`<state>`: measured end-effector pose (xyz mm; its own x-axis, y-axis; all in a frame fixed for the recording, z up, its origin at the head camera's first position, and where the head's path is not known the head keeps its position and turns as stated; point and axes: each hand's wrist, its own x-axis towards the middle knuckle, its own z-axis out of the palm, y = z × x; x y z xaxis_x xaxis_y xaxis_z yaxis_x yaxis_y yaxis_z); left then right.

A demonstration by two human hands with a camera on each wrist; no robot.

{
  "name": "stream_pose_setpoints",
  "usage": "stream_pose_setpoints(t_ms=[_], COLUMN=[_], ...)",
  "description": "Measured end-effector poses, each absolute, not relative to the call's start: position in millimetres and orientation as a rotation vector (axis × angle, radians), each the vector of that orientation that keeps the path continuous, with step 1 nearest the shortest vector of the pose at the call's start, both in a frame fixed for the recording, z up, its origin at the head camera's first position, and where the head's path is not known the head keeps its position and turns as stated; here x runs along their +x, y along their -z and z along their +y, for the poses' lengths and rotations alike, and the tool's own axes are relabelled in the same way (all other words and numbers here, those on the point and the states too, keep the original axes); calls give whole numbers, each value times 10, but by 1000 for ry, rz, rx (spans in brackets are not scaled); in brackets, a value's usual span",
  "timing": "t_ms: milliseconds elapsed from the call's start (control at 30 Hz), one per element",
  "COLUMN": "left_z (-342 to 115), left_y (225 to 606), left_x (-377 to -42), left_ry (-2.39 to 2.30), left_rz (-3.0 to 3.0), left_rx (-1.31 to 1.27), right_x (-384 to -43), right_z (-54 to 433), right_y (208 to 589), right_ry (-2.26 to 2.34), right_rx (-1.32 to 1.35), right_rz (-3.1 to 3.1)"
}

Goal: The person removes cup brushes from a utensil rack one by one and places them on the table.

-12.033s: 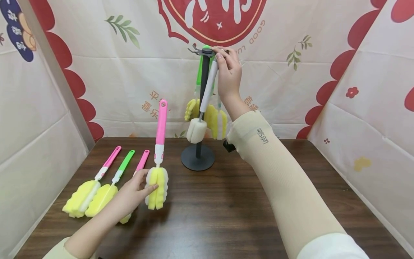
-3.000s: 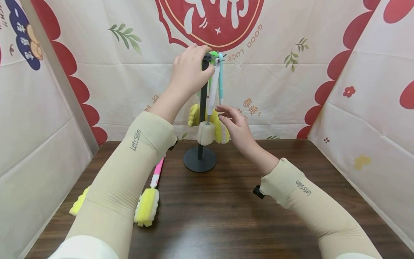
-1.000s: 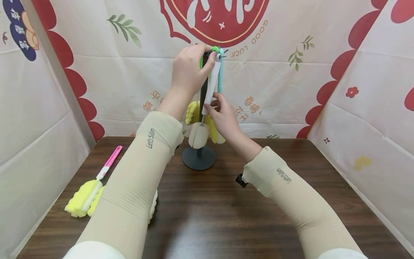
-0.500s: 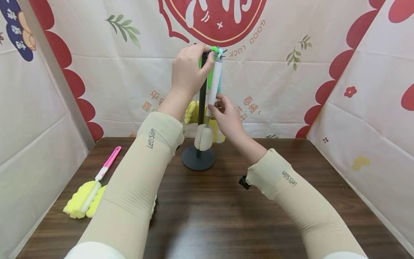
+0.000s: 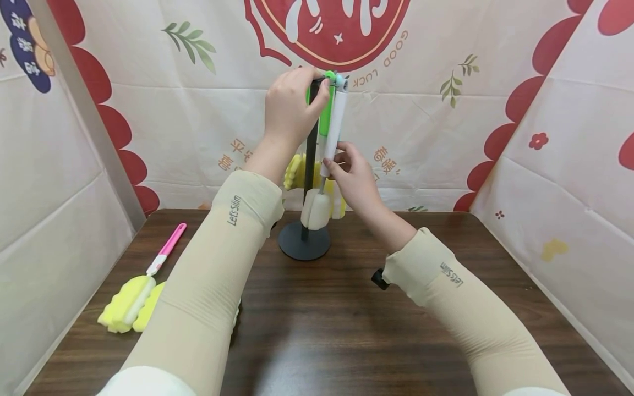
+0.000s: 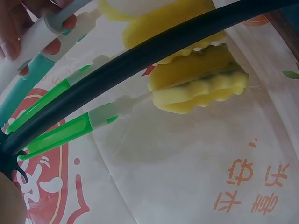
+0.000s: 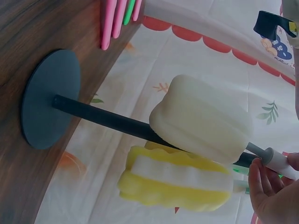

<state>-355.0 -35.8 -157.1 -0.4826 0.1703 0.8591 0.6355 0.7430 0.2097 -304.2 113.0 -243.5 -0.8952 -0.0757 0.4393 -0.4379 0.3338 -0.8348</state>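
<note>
My left hand [image 5: 293,107] grips the top of a black rack stand [image 5: 304,245], where the hooks branch out. Lower down, the fingers and thumb of my right hand [image 5: 354,177] pinch the lower end of the white handle of a sponge bottle brush [image 5: 335,118]. Its looped top is up at the hooks, and its cream sponge head [image 7: 201,119] hangs in front of the post. Whether the loop sits on a hook cannot be told. Behind it hang green-handled brushes [image 6: 60,133] and a teal-handled brush [image 6: 28,86], with yellow sponge heads.
More yellow sponge brushes [image 5: 126,302] with pink or green handles lie at the left of the dark wooden table [image 5: 317,341], partly hidden by my left sleeve [image 5: 208,275]. Printed cloth [image 5: 406,137] stands behind and on both sides.
Twelve seconds ago my right hand was at the rack top and my left held a pink-handled brush. Since then my left hand took the rack top; my right pinched the white handle, shifting it slightly right.
</note>
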Motion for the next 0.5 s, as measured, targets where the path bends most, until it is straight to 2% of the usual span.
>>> stream_pose_setpoints(t_ms=[500], left_z=[-336], left_y=[1594], left_x=[-3533], left_ry=[644], left_rz=[-1967], left_rx=[-613], right_x=[-2961], right_z=[1305], right_y=[2432], right_ry=[-1546], right_rx=[466], right_rz=[-2314])
